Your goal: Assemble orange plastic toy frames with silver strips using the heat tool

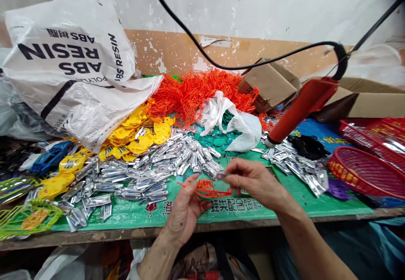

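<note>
My left hand [186, 206] holds an orange plastic frame piece [210, 189] between thumb and fingers, just over the front of the green-covered table [268, 212]. To its right, my right hand [253, 183] pinches a small greyish piece [220, 175] at the fingertips, close above the frame's right end. That piece is too small to make out. Behind both hands lies a heap of silvery parts [180, 151].
Yellow parts [136, 134], an orange heap [202, 90] and a white resin sack [76, 60] stand behind and left. A red-handled tool [302, 109] hangs at the right on a black cable, near cardboard boxes [272, 81] and a red basket [363, 170].
</note>
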`<state>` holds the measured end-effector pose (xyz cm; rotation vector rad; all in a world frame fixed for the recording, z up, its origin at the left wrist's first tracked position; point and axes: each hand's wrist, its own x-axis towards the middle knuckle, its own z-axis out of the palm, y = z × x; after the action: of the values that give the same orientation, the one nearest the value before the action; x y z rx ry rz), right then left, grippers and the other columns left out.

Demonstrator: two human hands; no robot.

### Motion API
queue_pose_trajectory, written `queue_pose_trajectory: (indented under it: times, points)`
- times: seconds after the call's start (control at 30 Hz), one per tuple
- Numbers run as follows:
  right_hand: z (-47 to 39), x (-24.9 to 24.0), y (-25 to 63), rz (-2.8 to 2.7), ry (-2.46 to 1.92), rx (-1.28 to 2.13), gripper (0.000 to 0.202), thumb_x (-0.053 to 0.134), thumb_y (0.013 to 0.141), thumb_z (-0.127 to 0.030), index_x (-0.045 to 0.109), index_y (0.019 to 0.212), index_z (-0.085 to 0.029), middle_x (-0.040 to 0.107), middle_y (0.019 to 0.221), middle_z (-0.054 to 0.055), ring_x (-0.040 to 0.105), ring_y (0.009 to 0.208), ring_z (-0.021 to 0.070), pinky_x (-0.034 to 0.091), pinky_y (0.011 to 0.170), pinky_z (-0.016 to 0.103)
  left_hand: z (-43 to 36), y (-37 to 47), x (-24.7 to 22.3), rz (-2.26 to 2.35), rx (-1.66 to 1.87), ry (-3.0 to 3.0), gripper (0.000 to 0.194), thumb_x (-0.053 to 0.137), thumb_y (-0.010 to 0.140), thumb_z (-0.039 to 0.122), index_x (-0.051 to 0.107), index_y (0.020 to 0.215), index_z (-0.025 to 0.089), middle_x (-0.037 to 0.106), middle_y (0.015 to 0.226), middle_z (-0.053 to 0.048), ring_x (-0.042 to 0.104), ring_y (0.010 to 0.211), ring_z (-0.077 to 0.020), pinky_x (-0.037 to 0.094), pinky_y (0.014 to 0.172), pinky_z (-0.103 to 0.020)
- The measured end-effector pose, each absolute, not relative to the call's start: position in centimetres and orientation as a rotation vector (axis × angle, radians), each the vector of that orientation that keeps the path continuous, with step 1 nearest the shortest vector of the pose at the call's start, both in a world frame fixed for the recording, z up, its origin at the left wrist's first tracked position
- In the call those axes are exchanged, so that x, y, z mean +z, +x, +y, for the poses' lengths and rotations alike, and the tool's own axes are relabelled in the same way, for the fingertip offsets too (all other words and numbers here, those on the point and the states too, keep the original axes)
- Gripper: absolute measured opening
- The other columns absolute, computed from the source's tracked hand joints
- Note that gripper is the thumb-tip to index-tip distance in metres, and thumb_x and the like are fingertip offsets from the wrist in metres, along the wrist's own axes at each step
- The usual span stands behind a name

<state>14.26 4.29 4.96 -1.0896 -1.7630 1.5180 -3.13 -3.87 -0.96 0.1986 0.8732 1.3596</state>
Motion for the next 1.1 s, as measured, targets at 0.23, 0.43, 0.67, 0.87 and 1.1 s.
queue_pose_trajectory:
  times: [0.23,0.43,0.67,0.87,1.1]
  points:
    - [1.0,4.8,13.1,-1.683,-1.007,1.603,0.014,0.073,0.078,-0.030,0.070,0.083,-0.017,0.062,0.073,-0.002,0.052,0.058,0.0078,0.042,0.050,0.020,-4.0,-2.2,-1.2,0.806,1.380,0.224,0.039,0.069,0.087,0.037,0.055,0.119,0.020,0.069,0.105,-0.005,0.065,0.088,-0.0177,0.055,0.074,-0.033]
    - [0.2,3.8,12.9,-1.802,-0.935,1.362,0.003,0.071,0.080,-0.016,0.069,0.079,-0.018,0.059,0.070,-0.003,0.054,0.062,0.0087,0.042,0.054,0.020,-4.4,-1.8,-1.3,0.805,1.450,0.282,0.048,0.076,0.078,0.039,0.058,0.118,0.020,0.068,0.112,-0.008,0.065,0.088,-0.0190,0.052,0.074,-0.031]
    - [-1.1,2.9,12.6,-1.995,-0.872,0.683,0.009,0.066,0.085,-0.009,0.068,0.084,-0.018,0.059,0.078,0.002,0.060,0.072,0.0122,0.050,0.063,0.021,-4.4,-1.5,-1.1,0.780,1.501,0.416,0.041,0.074,0.080,0.032,0.062,0.116,0.020,0.067,0.112,-0.007,0.064,0.089,-0.0171,0.051,0.073,-0.027]
    - [-2.2,1.9,12.7,-2.030,-0.880,0.172,0.019,0.066,0.087,-0.016,0.057,0.103,-0.016,0.066,0.090,0.008,0.065,0.080,0.0181,0.057,0.069,0.028,-4.6,-1.4,-1.1,0.680,1.482,0.574,0.046,0.072,0.079,0.031,0.060,0.123,0.021,0.067,0.113,-0.008,0.066,0.096,-0.0219,0.052,0.083,-0.031]
    - [-2.6,1.0,13.1,-1.955,-0.953,0.112,0.021,0.068,0.086,-0.026,0.055,0.099,-0.015,0.062,0.087,0.008,0.065,0.072,0.0171,0.055,0.055,0.026,-4.7,-1.3,-1.7,0.702,1.469,0.683,0.051,0.069,0.080,0.030,0.055,0.128,0.022,0.067,0.120,-0.010,0.064,0.110,-0.0290,0.050,0.093,-0.040]
